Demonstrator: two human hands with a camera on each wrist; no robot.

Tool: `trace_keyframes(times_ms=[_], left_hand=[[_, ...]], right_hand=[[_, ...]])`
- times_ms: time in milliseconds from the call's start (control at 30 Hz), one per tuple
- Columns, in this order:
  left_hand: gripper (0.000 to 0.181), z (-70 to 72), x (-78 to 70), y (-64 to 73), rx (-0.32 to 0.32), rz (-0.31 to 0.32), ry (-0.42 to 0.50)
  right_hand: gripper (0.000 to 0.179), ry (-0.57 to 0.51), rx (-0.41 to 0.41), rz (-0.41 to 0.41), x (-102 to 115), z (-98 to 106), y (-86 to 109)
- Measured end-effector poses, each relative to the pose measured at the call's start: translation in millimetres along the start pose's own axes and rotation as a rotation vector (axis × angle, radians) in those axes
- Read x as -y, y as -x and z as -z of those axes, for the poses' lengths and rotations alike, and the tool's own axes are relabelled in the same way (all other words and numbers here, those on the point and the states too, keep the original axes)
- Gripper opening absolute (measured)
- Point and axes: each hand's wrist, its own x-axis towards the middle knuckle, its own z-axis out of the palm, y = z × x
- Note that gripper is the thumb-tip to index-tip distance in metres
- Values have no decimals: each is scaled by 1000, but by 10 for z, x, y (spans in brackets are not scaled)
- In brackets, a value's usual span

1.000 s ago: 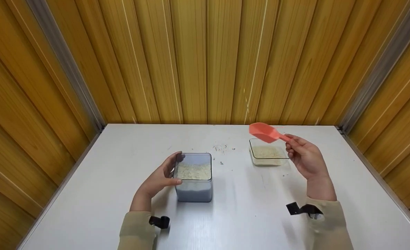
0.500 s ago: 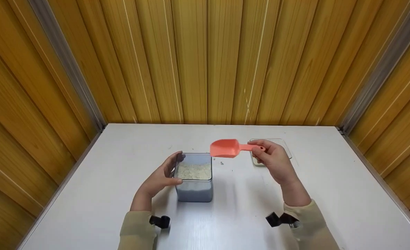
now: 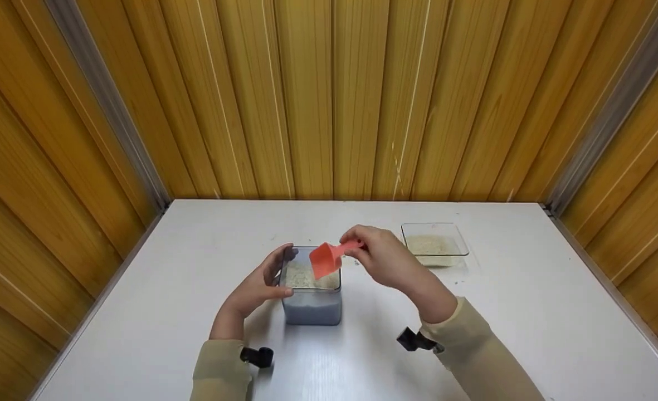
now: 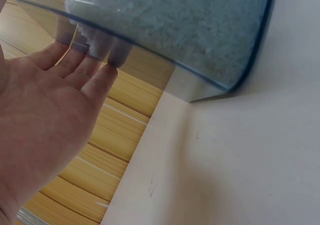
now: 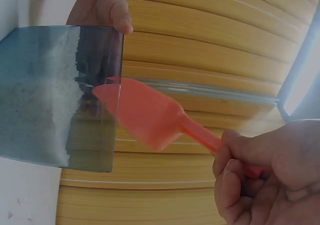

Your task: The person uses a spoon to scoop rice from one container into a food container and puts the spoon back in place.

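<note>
A blue-tinted clear square container (image 3: 313, 313) stands on the white table, part filled with pale grains that look like rice (image 4: 200, 25). My left hand (image 3: 250, 292) holds its left side, thumb at the near corner of the rim and fingers along the side and far corner. My right hand (image 3: 387, 259) pinches the handle of a red scoop (image 3: 323, 260). The scoop is tilted, its tip inside the container's opening, above the grains in the right wrist view. Part of the grain surface is hidden behind the scoop in the head view.
A shallow clear container (image 3: 443, 260) with a layer of pale grains stands at the back right, beyond my right hand. A few crumbs (image 3: 356, 263) lie on the table (image 3: 195, 267). Wood-patterned walls (image 3: 356, 100) enclose the back and sides.
From above the shallow container, the right hand has carried the scoop left to the blue container and tipped it into the opening. The left hand and both containers stay in place.
</note>
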Motion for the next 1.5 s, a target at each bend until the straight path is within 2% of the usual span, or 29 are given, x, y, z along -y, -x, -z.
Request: trace_keyframes(times_ms=[100,267,367,433,533,600,700,933,1133,1333,1500], left_hand=[[109,-8,-8,2,-3,14,9],[109,-19,-22,0,-12,36,18],[109,-17,-25,-2,-15,34,11],[109,-14,-28,-1,-12,27,11],[110,-11,-35,-2,-6,22,12],[111,-11,-36,-5,-4,21,10],[111,-8,-35,-4,-3,21,10],[110,-2,-33,2,-5,29,6],[109,1,-28,11,1,16,14],[110,5,-16,9,-5,11,15],[110,10,-22,7,3,12,25]], right_hand=[[11,170,51,41,185,-41,-92],[10,380,119,89,416,-120,-192],[20,490,139,107,507,-174,-227],[27,553,159,110,538,-213,-244],[28,567,180,90,528,-266,-261],[19,543,183,76,480,-297,-264],[10,440,180,26,364,-327,-262],[11,188,118,-117,88,-356,-211],[12,42,30,-120,-134,-399,-115],[12,-117,18,-168,-315,-454,-45],[13,-188,9,-182,-363,-496,-19]])
